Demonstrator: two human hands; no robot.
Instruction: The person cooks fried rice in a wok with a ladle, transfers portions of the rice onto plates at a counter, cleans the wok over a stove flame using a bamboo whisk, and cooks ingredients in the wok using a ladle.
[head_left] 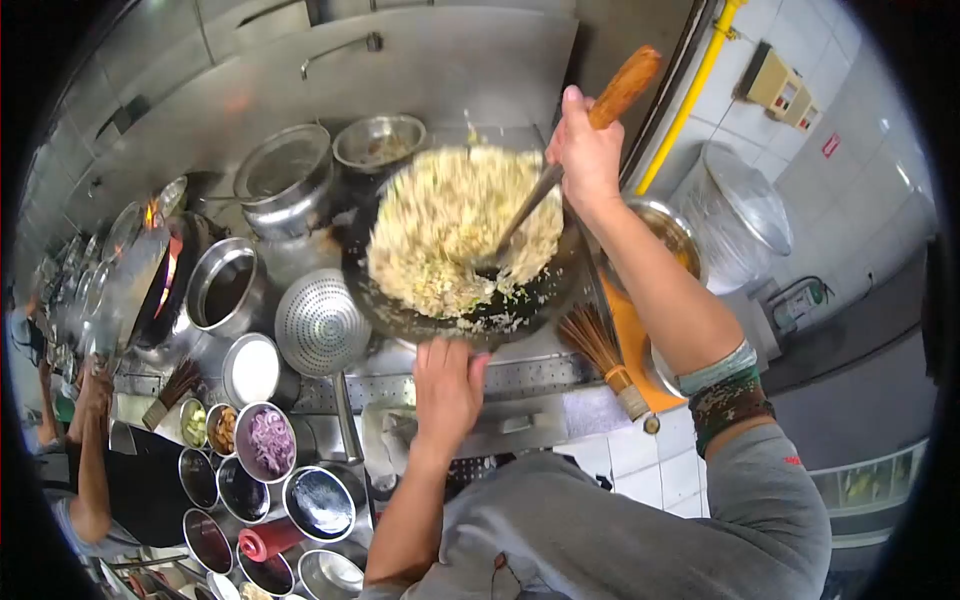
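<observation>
One wok [562,292], dark, on the stove [375,365] in front of the person. Contents: a broad heap of pale, rice-like food [450,220] with green bits, partly blurred.

One right hand [588,152], fingers and thumb wrapped around the wooden handle of a long metal ladle [530,208]; its head sits in the food, toward the right side of the wok.

One left hand [444,385], fingers curled tight over the wok's near rim.

One perforated skimmer [322,322], left of the wok, handle toward the person. One bundled brush [595,345], right of the wok, beside an orange board [634,345].

Two metal pots, farther left: one covered pot [285,200], one pot of dark liquid [228,290]. One container of white contents [254,370], just beside the skimmer.

One bowl of sliced purple onion [270,442], among several smaller containers. One red bottle [268,540], lying among them.

One co-worker [92,450], at far left, arms partly visible.
</observation>
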